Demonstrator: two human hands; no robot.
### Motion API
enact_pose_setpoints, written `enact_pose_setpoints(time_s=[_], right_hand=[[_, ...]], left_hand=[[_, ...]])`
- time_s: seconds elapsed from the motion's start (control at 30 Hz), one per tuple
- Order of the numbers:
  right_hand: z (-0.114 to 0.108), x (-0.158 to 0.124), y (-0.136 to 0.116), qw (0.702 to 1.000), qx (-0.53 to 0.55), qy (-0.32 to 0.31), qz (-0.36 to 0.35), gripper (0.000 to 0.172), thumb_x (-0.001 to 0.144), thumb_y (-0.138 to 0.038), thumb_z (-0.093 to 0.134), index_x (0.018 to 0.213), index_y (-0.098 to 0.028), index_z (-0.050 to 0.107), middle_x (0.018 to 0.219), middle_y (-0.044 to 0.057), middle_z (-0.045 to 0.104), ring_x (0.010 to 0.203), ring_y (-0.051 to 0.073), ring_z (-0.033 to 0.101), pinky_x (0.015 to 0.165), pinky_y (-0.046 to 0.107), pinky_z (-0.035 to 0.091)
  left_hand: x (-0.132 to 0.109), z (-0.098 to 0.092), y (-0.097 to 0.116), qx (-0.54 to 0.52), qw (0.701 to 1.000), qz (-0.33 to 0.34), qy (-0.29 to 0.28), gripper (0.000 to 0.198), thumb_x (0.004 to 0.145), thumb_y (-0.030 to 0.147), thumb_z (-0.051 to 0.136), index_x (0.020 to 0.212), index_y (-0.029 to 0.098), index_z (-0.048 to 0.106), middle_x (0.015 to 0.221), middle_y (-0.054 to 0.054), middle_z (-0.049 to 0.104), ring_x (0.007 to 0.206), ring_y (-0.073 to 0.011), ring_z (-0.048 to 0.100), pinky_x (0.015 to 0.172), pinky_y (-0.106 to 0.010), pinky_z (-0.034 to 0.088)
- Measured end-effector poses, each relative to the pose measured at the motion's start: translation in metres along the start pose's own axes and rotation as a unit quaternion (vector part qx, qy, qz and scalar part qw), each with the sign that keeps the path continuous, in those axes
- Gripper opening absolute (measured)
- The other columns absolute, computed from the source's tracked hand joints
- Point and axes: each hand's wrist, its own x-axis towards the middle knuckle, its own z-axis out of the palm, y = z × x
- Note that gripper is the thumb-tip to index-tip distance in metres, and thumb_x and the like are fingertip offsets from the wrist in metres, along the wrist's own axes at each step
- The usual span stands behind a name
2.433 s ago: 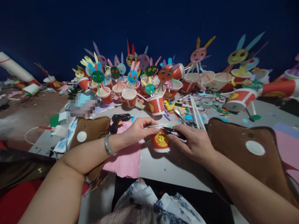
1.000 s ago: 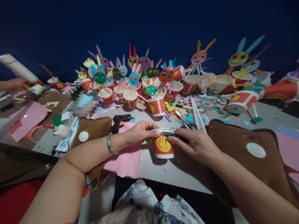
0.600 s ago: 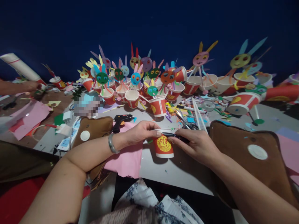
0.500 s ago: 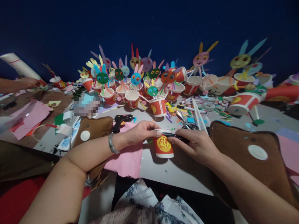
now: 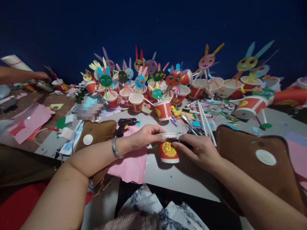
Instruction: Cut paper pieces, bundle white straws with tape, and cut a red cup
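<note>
A red paper cup (image 5: 169, 150) with a yellow round emblem and white rims stands upright on the grey table in front of me. My left hand (image 5: 151, 136) pinches the cup's upper left rim, a bangle on its wrist. In my right hand (image 5: 199, 148) is a dark, slim tool (image 5: 183, 141), its thin end lying across the cup's upper front near my left fingertips. Whether it is a pen or a blade I cannot tell. Pink cloth-like sheet (image 5: 134, 159) lies left of the cup, with a black glue gun (image 5: 126, 123) behind it.
Behind stand several red cups with paper rabbit figures (image 5: 139, 81). Scissors (image 5: 195, 129), markers and paper scraps lie right of centre. Brown pads (image 5: 251, 159) flank my arms, beside a power strip (image 5: 72, 142). At the far left another person's hand (image 5: 42, 76) reaches over the table.
My hands and the cup have barely moved. The white strip seen over the cup's rim no longer shows there. At the far left, the other person's hand has shifted right.
</note>
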Motion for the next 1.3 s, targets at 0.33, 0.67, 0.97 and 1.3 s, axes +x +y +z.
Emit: enact_pose_setpoints(time_s=[0.33, 0.67, 0.97, 1.3], right_hand=[[0.005, 0.005, -0.006, 0.959, 0.225, 0.023, 0.168, 0.035, 0.078, -0.05, 0.071, 0.096, -0.021, 0.065, 0.075, 0.002, 0.068, 0.066, 0.018, 0.061, 0.06, 0.029, 0.049], [0.005, 0.004, -0.011, 0.961, 0.247, -0.037, 0.122, 0.024, 0.087, -0.039, 0.061, 0.076, -0.018, 0.064, 0.069, 0.002, 0.065, 0.065, 0.015, 0.058, 0.06, 0.025, 0.047], [0.008, 0.003, -0.009, 0.966, 0.218, -0.017, 0.136, 0.027, 0.087, -0.042, 0.059, 0.072, -0.02, 0.059, 0.061, -0.002, 0.055, 0.058, 0.013, 0.049, 0.055, 0.024, 0.041], [0.005, 0.003, -0.011, 0.969, 0.205, -0.003, 0.141, 0.028, 0.087, -0.043, 0.058, 0.072, -0.02, 0.059, 0.061, -0.001, 0.056, 0.058, 0.013, 0.05, 0.054, 0.024, 0.041]], left_hand=[[-0.006, 0.006, 0.011, 0.017, 0.999, 0.026, -0.026, 0.028, 0.069, 0.034, 0.08, 0.079, 0.012, 0.065, 0.078, -0.002, 0.061, 0.07, -0.0109, 0.055, 0.065, -0.024, 0.04], [-0.005, 0.008, 0.004, 0.133, 0.986, 0.1, -0.024, 0.028, 0.073, 0.035, 0.077, 0.071, 0.012, 0.062, 0.071, -0.002, 0.06, 0.068, -0.0113, 0.054, 0.065, -0.025, 0.041], [-0.006, 0.007, 0.005, 0.172, 0.978, 0.116, -0.006, 0.024, 0.077, 0.034, 0.073, 0.076, 0.013, 0.062, 0.077, -0.003, 0.058, 0.074, -0.0129, 0.054, 0.07, -0.026, 0.043], [-0.002, 0.005, 0.001, 0.144, 0.982, 0.121, -0.017, 0.027, 0.074, 0.036, 0.077, 0.078, 0.013, 0.065, 0.082, -0.004, 0.062, 0.079, -0.0139, 0.056, 0.075, -0.026, 0.044]])
